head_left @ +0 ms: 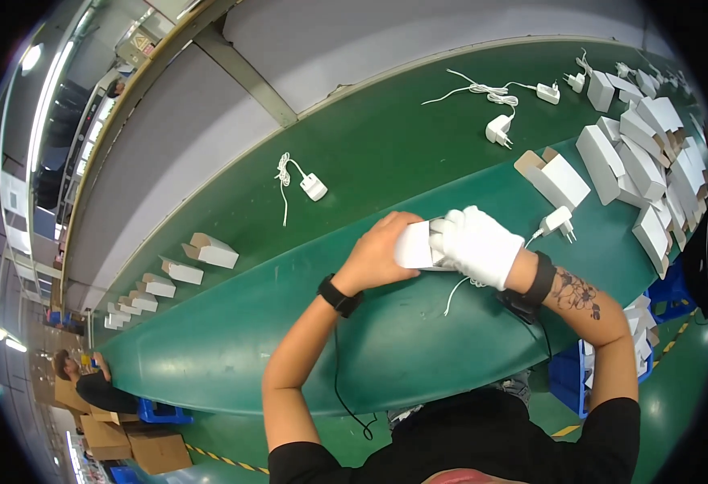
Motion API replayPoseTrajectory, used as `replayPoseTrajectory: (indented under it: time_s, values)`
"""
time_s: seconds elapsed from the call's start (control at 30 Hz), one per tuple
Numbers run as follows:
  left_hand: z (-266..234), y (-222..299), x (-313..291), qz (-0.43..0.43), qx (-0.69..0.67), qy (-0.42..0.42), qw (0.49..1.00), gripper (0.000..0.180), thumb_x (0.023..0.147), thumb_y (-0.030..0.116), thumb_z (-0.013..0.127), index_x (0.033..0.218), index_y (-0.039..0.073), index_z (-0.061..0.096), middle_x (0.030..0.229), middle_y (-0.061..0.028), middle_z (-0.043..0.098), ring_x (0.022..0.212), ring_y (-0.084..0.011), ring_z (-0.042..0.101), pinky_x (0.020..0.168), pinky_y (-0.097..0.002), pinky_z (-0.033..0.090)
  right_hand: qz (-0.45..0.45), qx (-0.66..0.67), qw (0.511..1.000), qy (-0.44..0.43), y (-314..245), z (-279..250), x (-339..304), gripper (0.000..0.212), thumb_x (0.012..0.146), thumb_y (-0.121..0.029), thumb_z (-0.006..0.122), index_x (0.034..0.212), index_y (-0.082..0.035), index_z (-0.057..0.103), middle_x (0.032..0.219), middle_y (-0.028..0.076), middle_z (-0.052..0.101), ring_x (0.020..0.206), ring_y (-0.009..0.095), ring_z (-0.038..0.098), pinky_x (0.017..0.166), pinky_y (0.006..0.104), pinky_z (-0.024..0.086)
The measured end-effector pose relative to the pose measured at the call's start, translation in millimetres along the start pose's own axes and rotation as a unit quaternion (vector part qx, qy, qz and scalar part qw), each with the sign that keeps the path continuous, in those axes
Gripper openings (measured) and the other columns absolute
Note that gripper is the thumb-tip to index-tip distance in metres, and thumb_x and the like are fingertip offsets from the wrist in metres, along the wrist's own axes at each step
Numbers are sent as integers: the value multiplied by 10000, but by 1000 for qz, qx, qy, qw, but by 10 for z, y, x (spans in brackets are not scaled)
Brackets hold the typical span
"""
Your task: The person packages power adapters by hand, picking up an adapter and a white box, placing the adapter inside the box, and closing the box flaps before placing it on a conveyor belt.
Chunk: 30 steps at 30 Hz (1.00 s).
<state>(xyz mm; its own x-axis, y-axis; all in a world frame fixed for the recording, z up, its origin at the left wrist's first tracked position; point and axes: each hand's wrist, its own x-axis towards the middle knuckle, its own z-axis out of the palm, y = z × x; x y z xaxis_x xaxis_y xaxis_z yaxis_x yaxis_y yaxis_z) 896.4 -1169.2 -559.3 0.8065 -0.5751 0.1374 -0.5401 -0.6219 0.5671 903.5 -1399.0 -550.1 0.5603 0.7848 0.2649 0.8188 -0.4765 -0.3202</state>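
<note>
Near the middle of the green table, a small white box (413, 246) is gripped by my left hand (376, 252), its fingers round the far side and the thumb on the near side. My right hand (479, 244), in a white glove, has its fingers curled at the box's right end. What those fingers hold, if anything, is hidden. A thin white cable (451, 297) shows below the right hand. Just right of the glove lies a white plug adapter (556, 223), its cable running under the hand. An open white box (560, 181) lies beyond it.
White boxes (640, 153) are heaped at the right. Along the green conveyor belt (386, 121) lie a corded adapter (314, 187), more adapters (499, 129) and several open boxes (213, 251) at left. A blue bin (568, 379) stands below the table. Another person (100, 387) sits at far left.
</note>
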Motion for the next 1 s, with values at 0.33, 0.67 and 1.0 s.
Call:
replayPoseTrajectory:
  time_s: [0.33,0.67,1.0]
  values:
    - [136,-124,213,49,-143,138,979,687,562,121,837,1162,62,508,1118,-71,573,1030,-177,558,855,-314,471,37,-67,976,-203,-78,-91,657,100,743,-131,609,835,-94,626,915,113,644,811,300,627,660,374,501]
    - [-955,-1523,-654,-129,-165,607,767,704,634,-42,783,1219,11,393,1120,-115,545,1020,-209,577,814,-310,502,265,111,938,195,202,786,2358,744,653,-405,783,1280,-111,513,1148,131,628,1074,274,605,898,380,483]
    - [-888,-1446,-642,-211,119,616,750,630,739,170,761,1241,1,420,1154,-133,555,955,-214,595,833,-331,479,173,6,963,207,182,913,2714,237,780,-312,624,808,-78,651,835,154,652,803,316,644,740,427,518]
